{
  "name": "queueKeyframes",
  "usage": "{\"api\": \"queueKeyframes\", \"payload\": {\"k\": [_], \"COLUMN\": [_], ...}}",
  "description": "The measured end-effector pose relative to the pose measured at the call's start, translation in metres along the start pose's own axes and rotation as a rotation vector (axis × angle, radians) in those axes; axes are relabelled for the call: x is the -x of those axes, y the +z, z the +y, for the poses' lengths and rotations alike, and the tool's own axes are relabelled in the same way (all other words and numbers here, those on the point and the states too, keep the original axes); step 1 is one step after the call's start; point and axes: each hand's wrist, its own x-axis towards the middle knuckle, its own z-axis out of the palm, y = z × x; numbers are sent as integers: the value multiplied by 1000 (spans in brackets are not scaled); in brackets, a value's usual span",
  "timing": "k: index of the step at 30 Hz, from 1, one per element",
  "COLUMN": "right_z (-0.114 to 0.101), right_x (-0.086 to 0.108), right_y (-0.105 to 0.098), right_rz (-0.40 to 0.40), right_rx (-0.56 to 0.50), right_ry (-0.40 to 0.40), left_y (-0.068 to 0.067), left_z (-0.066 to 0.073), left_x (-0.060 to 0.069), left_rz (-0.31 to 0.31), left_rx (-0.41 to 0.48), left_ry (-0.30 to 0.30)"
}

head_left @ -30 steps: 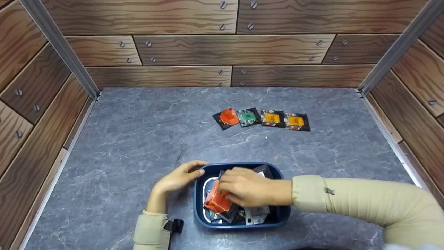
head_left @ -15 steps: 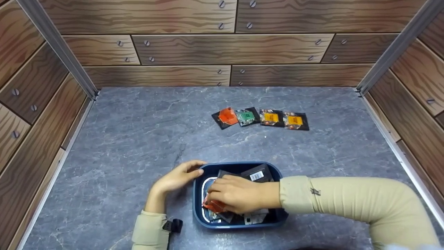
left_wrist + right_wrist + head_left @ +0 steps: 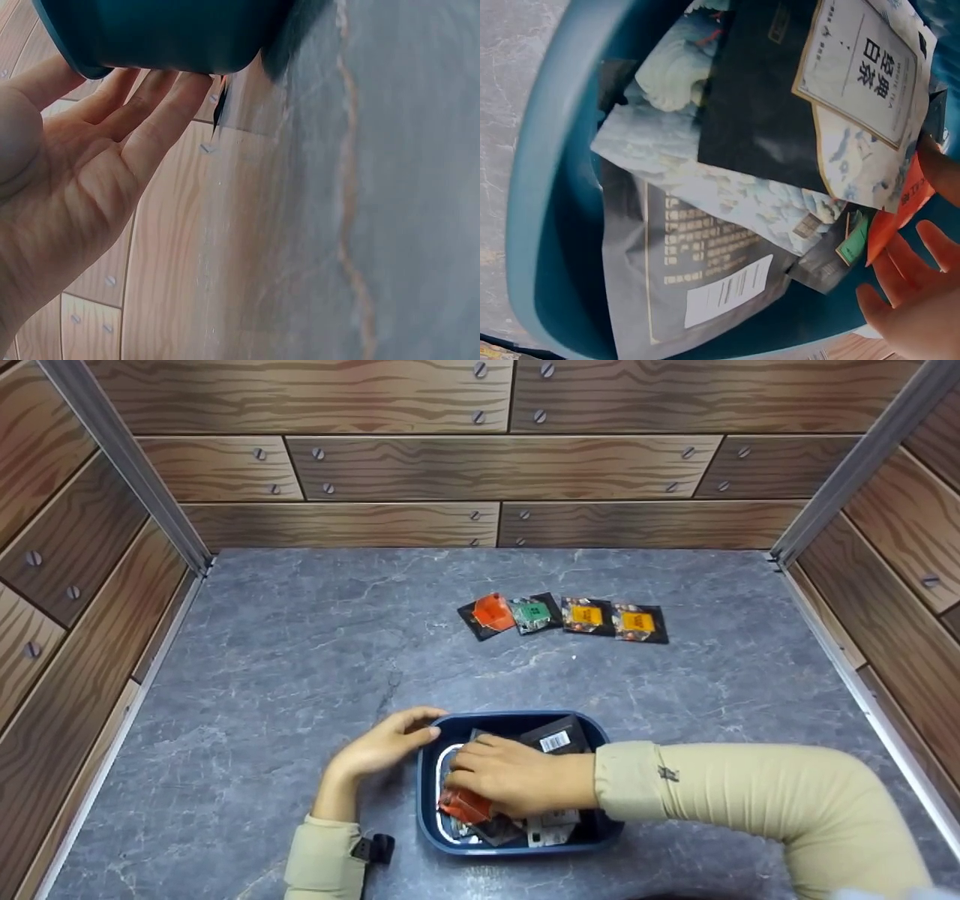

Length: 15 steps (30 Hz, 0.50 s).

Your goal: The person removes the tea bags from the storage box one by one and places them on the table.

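A dark blue bin [image 3: 517, 852] stands near the front of the table, holding several tea packets, some black, one with a white barcode label [image 3: 555, 741]. My left hand [image 3: 382, 746] rests against its left end; the left wrist view shows the fingers [image 3: 154, 112] fairly straight along the outer wall [image 3: 172, 34]. Inside the bin, my right hand [image 3: 514, 776] has its fingers bent over a red packet [image 3: 466, 804]. In the right wrist view thumb and fingers lie on either side of the red packet [image 3: 904, 206], beside a white tea packet [image 3: 862, 75].
Four packets lie in a row farther back on the grey table: a red one [image 3: 492, 613], a green one [image 3: 534, 613] and two with yellow labels [image 3: 586, 616], [image 3: 637, 622]. Wood-patterned walls [image 3: 502, 469] enclose the back and both sides.
My right hand has moved left and lower over the red packet, which now shows less. The barcode on the black packet has come into view. My left hand stays at the bin's end.
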Motion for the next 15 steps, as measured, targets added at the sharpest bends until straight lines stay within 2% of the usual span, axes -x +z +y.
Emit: {"api": "queueKeyframes", "payload": {"k": [8, 11, 15], "right_z": [2, 3, 4], "right_x": [0, 1, 6], "right_y": [-3, -9, -19], "right_rz": [29, -5, -40], "right_rx": [-63, -130, -284], "right_ry": [31, 72, 147], "left_y": [0, 0, 0], "left_z": [0, 0, -1], "left_x": [0, 0, 0], "left_rz": [-1, 1, -5], "left_rx": [-18, -16, -6], "left_ry": [0, -11, -9]}}
